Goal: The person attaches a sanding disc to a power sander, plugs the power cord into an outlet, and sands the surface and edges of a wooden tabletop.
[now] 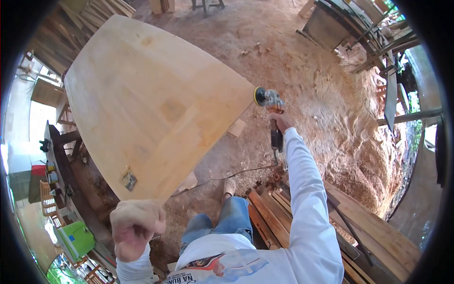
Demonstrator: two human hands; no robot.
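My right hand (pixel 282 121) grips an angle grinder (pixel 275 102) by its body, at arm's length. The grinder's round black pad with a yellow edge (pixel 259 96) stands on its side, right at the right corner of a large pale wooden tabletop (pixel 156 94). A dark cord (pixel 222 177) runs from the tool's rear end down across the ground. Raised close to the camera, my left hand (pixel 137 227) is curled into a fist over the tabletop's near end, with nothing seen in it. A small dark, worn patch or pad (pixel 128 180) lies on the tabletop near that hand.
Long boards (pixel 373 227) are piled at my lower right. Stacked planks (pixel 85 23) stand at the upper left. A dark bench (pixel 75 189) and a green box (pixel 77 240) are on the left. Wooden furniture parts (pixel 331 23) sit at the upper right, beyond the dusty ground (pixel 312 85).
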